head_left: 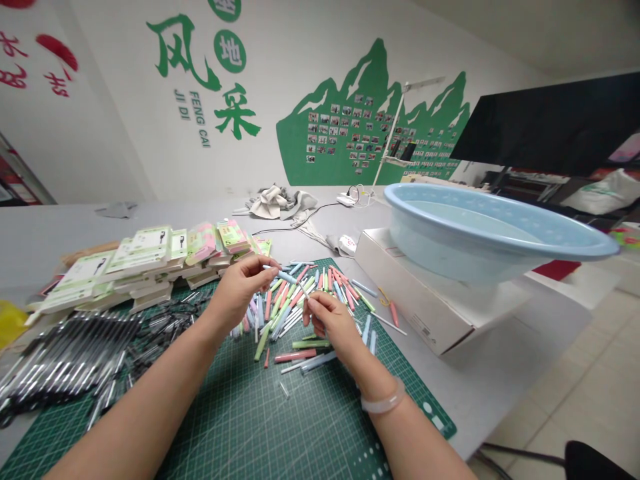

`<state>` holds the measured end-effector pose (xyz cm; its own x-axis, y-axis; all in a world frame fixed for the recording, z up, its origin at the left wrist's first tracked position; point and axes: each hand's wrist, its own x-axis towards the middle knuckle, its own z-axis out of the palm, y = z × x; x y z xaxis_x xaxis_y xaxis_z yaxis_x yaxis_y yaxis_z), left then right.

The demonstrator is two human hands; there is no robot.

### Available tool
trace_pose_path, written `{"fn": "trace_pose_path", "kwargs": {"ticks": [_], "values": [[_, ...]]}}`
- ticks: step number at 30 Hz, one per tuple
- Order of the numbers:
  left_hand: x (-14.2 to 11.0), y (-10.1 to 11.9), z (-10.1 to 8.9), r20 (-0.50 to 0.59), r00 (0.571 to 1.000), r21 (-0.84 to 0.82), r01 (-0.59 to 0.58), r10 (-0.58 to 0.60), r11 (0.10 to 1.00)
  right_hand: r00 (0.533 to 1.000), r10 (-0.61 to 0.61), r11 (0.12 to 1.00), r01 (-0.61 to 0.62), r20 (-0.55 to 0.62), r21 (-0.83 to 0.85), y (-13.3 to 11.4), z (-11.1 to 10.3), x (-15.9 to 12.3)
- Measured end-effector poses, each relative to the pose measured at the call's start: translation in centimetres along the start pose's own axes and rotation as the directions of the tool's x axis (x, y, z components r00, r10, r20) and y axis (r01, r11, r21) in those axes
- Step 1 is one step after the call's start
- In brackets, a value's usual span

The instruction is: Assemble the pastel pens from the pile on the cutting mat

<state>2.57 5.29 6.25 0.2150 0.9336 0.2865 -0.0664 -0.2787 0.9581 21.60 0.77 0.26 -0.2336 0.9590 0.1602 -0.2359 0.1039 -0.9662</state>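
Above the pile, my left hand (243, 287) pinches a light blue pen barrel (286, 275) between thumb and fingertips. My right hand (327, 323) has its fingers closed on a thin white stick (303, 289), perhaps a refill. The stick's tip meets the barrel's right end; whether it is inside I cannot tell. Under both hands lie many loose pen parts in blue, green, pink and white, among them a red barrel (295, 356) and a green barrel (311, 345). A small clear piece (284, 390) rests nearer me on the green cutting mat (240, 427).
Black-and-clear pens (75, 353) are heaped at left, with stacked pen boxes (145, 250) behind. A blue basin (450, 240) stands on a white carton (415, 293) at right. Grey-white gloves (280, 200), a cable and a white power strip (346, 199) lie at the back.
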Motion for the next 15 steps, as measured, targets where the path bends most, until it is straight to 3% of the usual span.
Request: {"fn": "trace_pose_path", "kwargs": {"ticks": [8,15], "values": [[0.02,0.04,0.02,-0.001,1.0,0.026,-0.01,0.01,1.0,1.0,0.002,1.0,-0.002,0.006,-0.029,0.14,0.01,0.04],[-0.64,0.84,0.53,0.099,0.995,0.272,-0.023,-0.004,0.962,1.0,-0.02,0.974,0.015,-0.017,-0.224,0.4,0.01,-0.05]]}}
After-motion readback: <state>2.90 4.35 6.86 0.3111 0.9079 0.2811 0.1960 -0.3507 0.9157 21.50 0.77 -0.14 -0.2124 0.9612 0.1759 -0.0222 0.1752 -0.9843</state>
